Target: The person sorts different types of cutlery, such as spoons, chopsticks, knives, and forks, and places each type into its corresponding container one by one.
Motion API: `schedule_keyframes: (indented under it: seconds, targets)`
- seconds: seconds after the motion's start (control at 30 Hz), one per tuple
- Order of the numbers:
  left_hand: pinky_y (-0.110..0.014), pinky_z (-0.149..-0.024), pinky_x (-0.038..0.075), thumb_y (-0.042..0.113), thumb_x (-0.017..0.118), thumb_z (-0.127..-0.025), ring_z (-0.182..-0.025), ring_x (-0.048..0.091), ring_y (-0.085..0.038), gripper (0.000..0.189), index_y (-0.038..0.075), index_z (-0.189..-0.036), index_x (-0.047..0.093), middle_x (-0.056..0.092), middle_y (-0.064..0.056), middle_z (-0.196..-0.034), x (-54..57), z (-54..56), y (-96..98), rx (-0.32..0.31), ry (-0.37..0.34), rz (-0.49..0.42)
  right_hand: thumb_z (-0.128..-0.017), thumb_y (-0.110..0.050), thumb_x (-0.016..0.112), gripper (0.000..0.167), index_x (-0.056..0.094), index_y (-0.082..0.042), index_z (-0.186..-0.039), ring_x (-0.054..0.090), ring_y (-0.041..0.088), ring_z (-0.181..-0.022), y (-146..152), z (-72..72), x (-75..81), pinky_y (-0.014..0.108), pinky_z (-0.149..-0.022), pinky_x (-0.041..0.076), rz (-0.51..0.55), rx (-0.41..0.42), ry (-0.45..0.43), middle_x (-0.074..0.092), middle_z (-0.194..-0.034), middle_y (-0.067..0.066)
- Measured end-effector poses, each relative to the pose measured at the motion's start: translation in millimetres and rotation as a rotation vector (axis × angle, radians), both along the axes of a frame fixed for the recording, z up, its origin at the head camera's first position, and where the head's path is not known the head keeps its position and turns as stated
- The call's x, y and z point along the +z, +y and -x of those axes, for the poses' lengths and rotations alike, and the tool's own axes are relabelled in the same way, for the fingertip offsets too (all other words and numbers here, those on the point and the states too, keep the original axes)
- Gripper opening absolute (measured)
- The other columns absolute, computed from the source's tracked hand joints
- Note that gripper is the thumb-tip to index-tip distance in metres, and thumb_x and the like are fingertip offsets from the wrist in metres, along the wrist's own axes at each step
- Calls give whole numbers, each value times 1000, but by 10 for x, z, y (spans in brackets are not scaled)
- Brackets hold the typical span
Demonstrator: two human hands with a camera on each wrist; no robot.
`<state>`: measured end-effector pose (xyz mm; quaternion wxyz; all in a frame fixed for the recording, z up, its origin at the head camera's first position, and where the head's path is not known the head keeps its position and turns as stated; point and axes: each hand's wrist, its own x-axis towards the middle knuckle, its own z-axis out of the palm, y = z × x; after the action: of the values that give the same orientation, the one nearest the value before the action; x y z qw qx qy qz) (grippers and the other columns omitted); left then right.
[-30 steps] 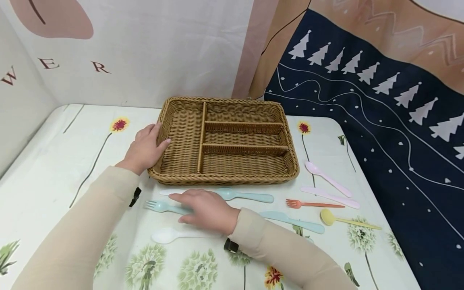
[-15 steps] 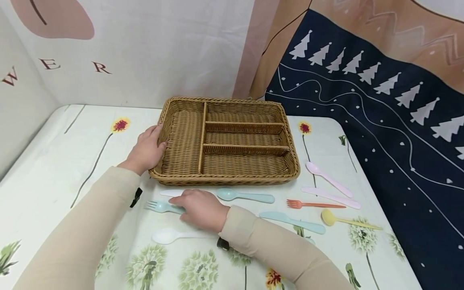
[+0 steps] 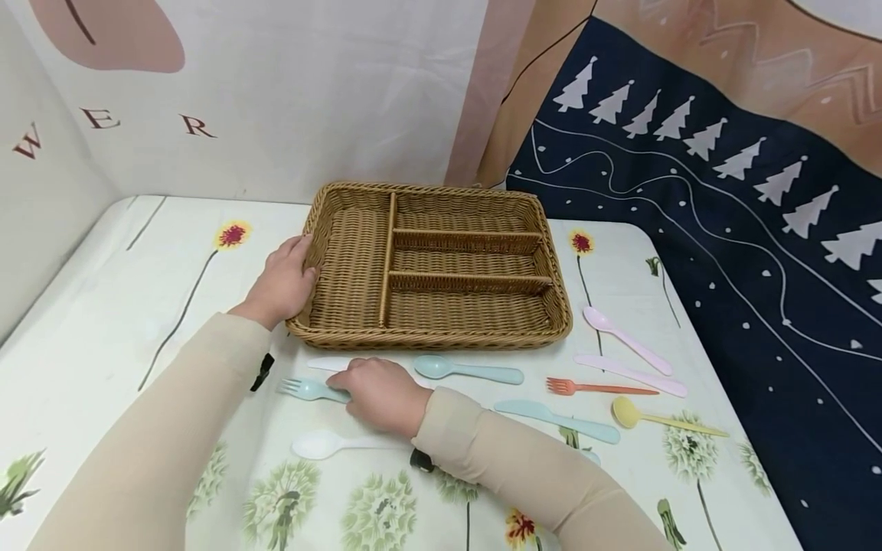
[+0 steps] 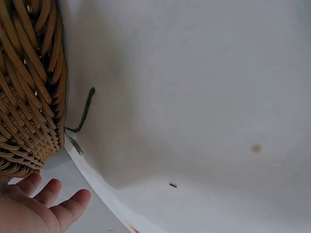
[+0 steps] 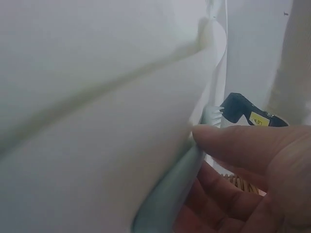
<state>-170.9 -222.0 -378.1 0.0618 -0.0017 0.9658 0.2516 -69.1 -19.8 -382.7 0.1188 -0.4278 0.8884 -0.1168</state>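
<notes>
A brown wicker cutlery basket (image 3: 427,339) with several compartments stands at the table's back. My left hand (image 3: 279,283) grips its left rim, thumb over the inner side. In the left wrist view, fingertips of that hand (image 4: 43,208) show along the woven outer wall (image 4: 29,92). In front of the basket, my right hand (image 3: 386,394) pinches a light blue fork (image 3: 306,389) by the handle, its tines pointing left. The right wrist view shows the thumb against the fork's handle (image 5: 170,194). The far end of the handle is hidden under the hand in the head view.
Around the right hand lie a white knife (image 3: 324,363), a white spoon (image 3: 320,444), a blue spoon (image 3: 482,373) and a blue knife (image 3: 551,418). Farther right are a pink spoon (image 3: 627,340), pink knife (image 3: 630,375), orange fork (image 3: 599,388) and yellow spoon (image 3: 661,419).
My right hand has shifted slightly left and closed its fingers on the blue fork's handle. The left hand stays at the basket's rim, its thumb drawn in closer.
</notes>
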Motion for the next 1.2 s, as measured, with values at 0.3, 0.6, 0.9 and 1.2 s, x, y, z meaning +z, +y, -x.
schedule_keyframes:
  seconds: [0.3,0.6,0.9,1.2]
  targets:
    - [-65,-112,20,15,31,-103,-141,13,-49,60,2,-155,5,10,-27,-156,1,-5,6,-15,-16,-10,-82,-4,66,30,72,-21,-106,60,7,-80,-14,-8,28,19,-57,47,-28,2,23,64,-86,-4]
    - [-63,-113,20,15,31,-103,-141,14,-48,60,2,-155,4,9,-26,-157,24,-18,14,-18,-20,-6,-89,-12,66,34,69,-23,-121,64,8,-94,164,0,269,18,-70,53,25,-14,-4,68,-105,-4]
    - [-64,-113,20,15,30,-103,-141,13,-48,60,3,-155,2,7,-26,-157,26,-8,-9,-12,-28,-16,-88,-9,67,38,68,-20,-124,64,12,-97,474,92,517,20,-67,54,47,-27,23,68,-111,-3]
    - [-64,-113,20,14,31,-103,-140,15,-49,60,2,-155,4,8,-26,-157,19,-12,5,-16,-13,-21,-87,-5,65,40,67,-18,-124,55,9,-75,741,264,691,16,-50,44,90,-104,11,66,-103,-1]
